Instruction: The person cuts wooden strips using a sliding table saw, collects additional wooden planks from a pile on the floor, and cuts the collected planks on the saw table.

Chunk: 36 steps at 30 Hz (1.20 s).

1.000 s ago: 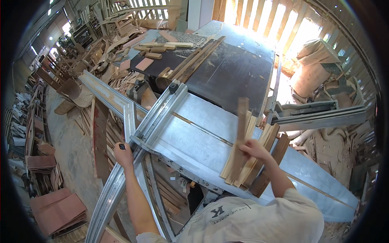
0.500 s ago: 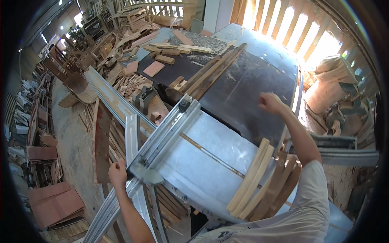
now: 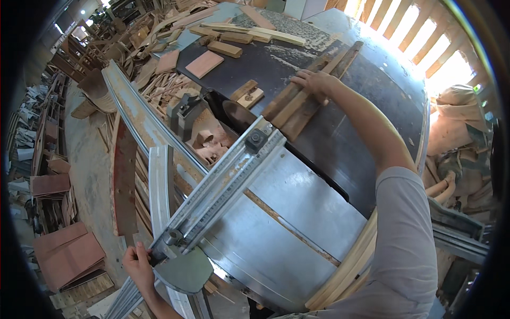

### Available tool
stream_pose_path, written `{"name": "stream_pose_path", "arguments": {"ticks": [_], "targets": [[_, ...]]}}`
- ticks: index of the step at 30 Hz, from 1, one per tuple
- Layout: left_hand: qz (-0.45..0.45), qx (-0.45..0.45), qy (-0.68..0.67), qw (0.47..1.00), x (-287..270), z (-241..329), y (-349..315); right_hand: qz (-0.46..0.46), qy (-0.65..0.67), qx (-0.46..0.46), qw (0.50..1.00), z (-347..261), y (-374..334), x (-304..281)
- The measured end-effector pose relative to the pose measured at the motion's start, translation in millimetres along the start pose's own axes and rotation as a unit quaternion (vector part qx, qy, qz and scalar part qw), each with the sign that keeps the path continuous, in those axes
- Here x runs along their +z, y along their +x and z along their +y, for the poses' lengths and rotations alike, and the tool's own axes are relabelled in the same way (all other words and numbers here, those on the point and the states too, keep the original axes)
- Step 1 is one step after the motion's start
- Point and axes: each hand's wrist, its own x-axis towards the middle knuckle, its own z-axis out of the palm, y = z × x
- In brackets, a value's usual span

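My left hand [image 3: 139,266] is at the near end of the metal fence [image 3: 223,189] of a sliding table saw, its fingers closed at the fence's end and its thumb raised. Across the dark saw table, my right hand [image 3: 317,85] lies over several long brown wood strips [image 3: 297,118], its fingers bent round them. Those strips lie side by side, just past the fence. A short block with a pale piece [image 3: 251,99] sits beside them, near the saw's dark blade guard [image 3: 228,109].
The silver sliding table [image 3: 265,234] carries pale strips [image 3: 348,266] at its near right. Offcuts [image 3: 224,49] lie on the far left of the saw. Reddish boards [image 3: 69,255] are stacked on the floor at left, and bulging sacks [image 3: 457,127] stand at right.
My right hand has moved from above the right of the table left and forward onto the wood strips. My left hand stays by the fence's end. The view has shifted closer to the saw.
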Motion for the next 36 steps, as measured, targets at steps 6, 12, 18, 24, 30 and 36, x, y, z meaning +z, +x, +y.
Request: {"name": "stream_pose_path", "arguments": {"ticks": [6, 12, 18, 24, 30, 36], "targets": [[0.005, 0.041, 0.048, 0.998, -5.0, 3.1, 1.7, 0.027, 0.023, -0.033, 0.999, 3.5, -130.7, 51.3], [0.057, 0.105, 0.126, 0.985, -1.7, -1.7, -0.4, 0.015, 0.047, -0.024, 0.998, -34.2, -194.7, 52.7], [0.025, 0.093, 0.098, 0.991, -8.9, -11.0, 0.1, -0.035, -0.043, 0.008, 0.998, -60.5, -181.0, 45.9], [0.124, 0.119, -0.008, 0.985, 6.6, -0.8, -17.0, -0.054, -0.007, -0.043, 0.998, -34.1, -178.6, 42.5], [-0.052, 0.485, -0.166, 0.857, 97.3, 113.2, -153.2, 0.039, 0.078, 0.068, 0.994, -29.8, -203.0, 52.5], [-0.188, 0.461, -0.067, 0.865, 302.9, 208.7, -175.2, 0.105, 0.584, 0.332, 0.733, -100.9, -249.5, 136.4]]}}
